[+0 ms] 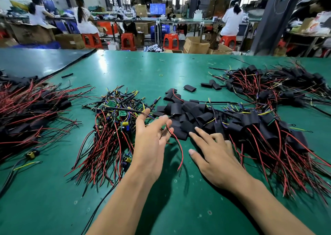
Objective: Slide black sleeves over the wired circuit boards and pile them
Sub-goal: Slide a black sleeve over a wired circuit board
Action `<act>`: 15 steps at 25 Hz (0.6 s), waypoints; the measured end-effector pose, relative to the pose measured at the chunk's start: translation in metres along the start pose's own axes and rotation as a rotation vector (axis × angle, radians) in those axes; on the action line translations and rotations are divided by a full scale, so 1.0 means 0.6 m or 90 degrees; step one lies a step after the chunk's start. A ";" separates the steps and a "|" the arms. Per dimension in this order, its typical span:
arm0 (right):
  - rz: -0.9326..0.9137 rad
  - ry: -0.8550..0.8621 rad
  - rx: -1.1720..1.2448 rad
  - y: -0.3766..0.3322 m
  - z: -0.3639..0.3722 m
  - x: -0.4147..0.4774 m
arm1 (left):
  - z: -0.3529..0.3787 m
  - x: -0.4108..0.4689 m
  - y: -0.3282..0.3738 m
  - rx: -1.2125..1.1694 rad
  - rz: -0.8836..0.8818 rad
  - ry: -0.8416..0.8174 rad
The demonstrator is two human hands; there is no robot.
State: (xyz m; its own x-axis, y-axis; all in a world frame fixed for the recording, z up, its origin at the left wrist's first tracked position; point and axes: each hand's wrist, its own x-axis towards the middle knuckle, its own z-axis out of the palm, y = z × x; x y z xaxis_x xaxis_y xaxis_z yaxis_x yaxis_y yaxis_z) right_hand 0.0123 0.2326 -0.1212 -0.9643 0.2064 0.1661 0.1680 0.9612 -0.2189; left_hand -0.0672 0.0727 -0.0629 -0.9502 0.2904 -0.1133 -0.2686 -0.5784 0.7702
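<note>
Touching black sleeves [180,113], right hand [215,156] fingers [198,132] lie spread; left hand [148,141] blurs, hold unclear.

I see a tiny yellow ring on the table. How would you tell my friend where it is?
Start at the big green table. Beyond the middle heap of loose black sleeves, toward the far edge, the yellow ring lies alone on bare green. It is a small closed loop touching no wires; other yellow bits are straight wire ends.

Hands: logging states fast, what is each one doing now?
Left hand: blurred, fingers spread; grip cannot be told.
Right hand: open, flat, reaching onto black sleeves.
</note>
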 end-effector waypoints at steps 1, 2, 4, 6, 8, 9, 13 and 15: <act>-0.004 0.014 0.005 0.001 -0.001 -0.002 | -0.002 0.000 -0.004 0.022 -0.008 -0.013; -0.016 0.037 0.015 0.000 -0.004 -0.004 | -0.003 -0.001 -0.007 0.045 -0.007 -0.023; -0.052 0.113 0.042 0.000 -0.011 -0.008 | -0.003 -0.005 -0.012 0.106 0.019 -0.021; -0.056 0.167 0.062 0.001 -0.017 -0.006 | -0.007 -0.005 -0.016 0.205 0.047 -0.010; -0.052 0.131 0.062 0.000 -0.018 -0.004 | -0.014 -0.001 -0.020 0.313 0.086 -0.014; -0.049 0.092 0.052 -0.001 -0.016 -0.005 | -0.016 0.000 -0.021 0.353 0.113 -0.013; -0.072 0.088 0.080 -0.004 -0.015 -0.009 | -0.018 0.000 -0.025 0.335 0.116 -0.019; -0.066 0.119 0.097 -0.006 -0.021 -0.010 | -0.016 0.001 -0.021 0.249 0.079 -0.020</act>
State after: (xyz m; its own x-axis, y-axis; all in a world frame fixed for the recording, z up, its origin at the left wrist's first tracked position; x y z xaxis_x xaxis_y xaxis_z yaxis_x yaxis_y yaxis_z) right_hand 0.0202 0.2303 -0.1093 -0.9180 0.1523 0.3662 0.0241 0.9431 -0.3317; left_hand -0.0656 0.0728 -0.0789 -0.9647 0.2633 0.0101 -0.0660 -0.2783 0.9582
